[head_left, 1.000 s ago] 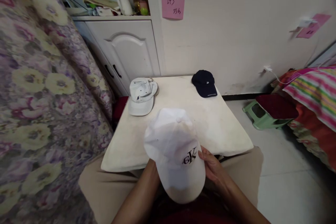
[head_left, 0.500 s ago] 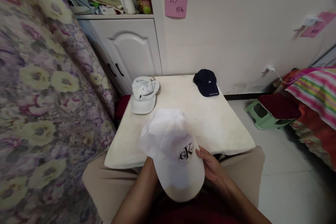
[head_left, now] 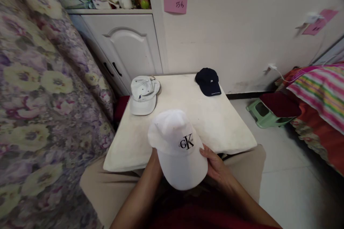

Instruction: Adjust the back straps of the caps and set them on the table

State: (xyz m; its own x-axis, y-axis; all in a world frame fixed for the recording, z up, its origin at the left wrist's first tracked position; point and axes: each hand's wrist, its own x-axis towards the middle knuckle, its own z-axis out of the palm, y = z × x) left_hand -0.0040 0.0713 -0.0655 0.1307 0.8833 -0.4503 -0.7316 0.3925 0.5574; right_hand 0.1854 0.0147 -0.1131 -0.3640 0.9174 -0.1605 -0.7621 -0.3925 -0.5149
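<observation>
Over the near edge of the table I hold a white baseball cap (head_left: 174,146) with black letters on its front, its brim tilted down toward me. My right hand (head_left: 213,161) grips the right side of the brim, thumb on top and fingers beneath. On the cap's left side my left hand (head_left: 156,155) supports it from below; its fingers are hidden by the cap. Farther back on the left lies a pale grey cap (head_left: 143,94), with part of what may be another cap behind it. A navy cap (head_left: 208,81) rests at the back right corner.
A cream-covered table (head_left: 225,125) stands before my knees, against the wall. Floral curtain (head_left: 40,96) hangs at left beside a white cabinet (head_left: 129,43). A green stool (head_left: 271,111) with a dark red seat and a bed with striped cloth (head_left: 319,89) are at right.
The white cap has risen slightly away from me, and its brim end has drawn up and back from my body. Both hands keep their hold. The view has shifted a little.
</observation>
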